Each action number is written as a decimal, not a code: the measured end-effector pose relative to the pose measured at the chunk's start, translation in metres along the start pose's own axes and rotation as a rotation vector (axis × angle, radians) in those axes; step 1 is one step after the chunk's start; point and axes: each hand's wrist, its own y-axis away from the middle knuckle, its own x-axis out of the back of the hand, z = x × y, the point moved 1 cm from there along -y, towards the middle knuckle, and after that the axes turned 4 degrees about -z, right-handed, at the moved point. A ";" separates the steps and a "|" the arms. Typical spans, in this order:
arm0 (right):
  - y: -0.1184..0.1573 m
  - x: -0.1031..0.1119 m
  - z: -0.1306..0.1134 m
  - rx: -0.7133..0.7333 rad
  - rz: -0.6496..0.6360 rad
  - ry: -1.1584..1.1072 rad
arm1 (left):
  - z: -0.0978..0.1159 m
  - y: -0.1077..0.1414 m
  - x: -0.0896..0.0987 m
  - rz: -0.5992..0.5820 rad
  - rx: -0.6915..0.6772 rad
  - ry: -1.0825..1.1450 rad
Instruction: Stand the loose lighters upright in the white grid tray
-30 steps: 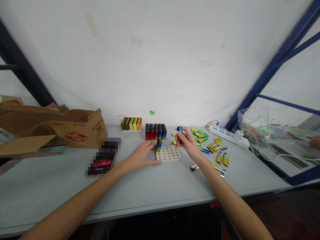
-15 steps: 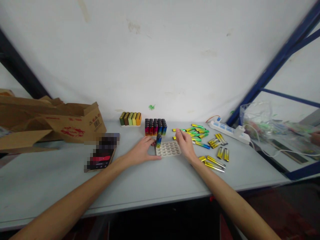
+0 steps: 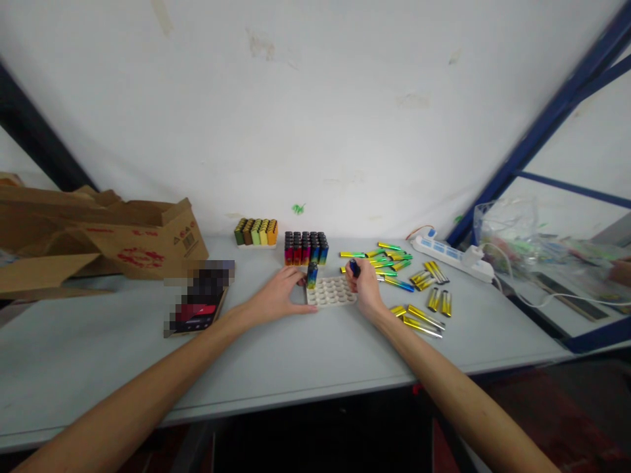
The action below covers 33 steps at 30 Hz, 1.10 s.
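Observation:
A white tray (image 3: 335,292) with rows of round holes lies on the table. One blue-and-yellow lighter (image 3: 312,276) stands upright at its back left corner. My left hand (image 3: 280,293) is at the tray's left side, fingers and thumb spread, the fingertips beside the standing lighter. Over the tray's right end, my right hand (image 3: 365,284) is closed round a dark blue lighter (image 3: 354,267), whose end shows above the fingers. Several yellow, green and blue metallic lighters (image 3: 398,285) lie loose to the right of my right hand.
Behind the tray stands a block of black-topped lighters (image 3: 305,249), with a tray of yellow and green ones (image 3: 256,233) to its left. An open cardboard box (image 3: 148,243) and a partly blurred dark box (image 3: 200,302) are at left. A power strip (image 3: 451,255) lies at right.
My right hand has turned, and the dark blue lighter in it now shows above the fingers. My left hand has hardly moved.

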 end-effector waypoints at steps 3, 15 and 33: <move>0.000 -0.003 -0.002 -0.032 0.044 -0.123 | 0.000 0.000 0.000 -0.005 0.006 0.003; 0.006 -0.014 -0.014 0.192 -0.156 -0.009 | -0.002 0.001 -0.002 0.003 0.004 0.009; 0.015 -0.017 -0.018 0.328 -0.228 0.282 | -0.001 0.000 -0.001 -0.004 0.007 0.041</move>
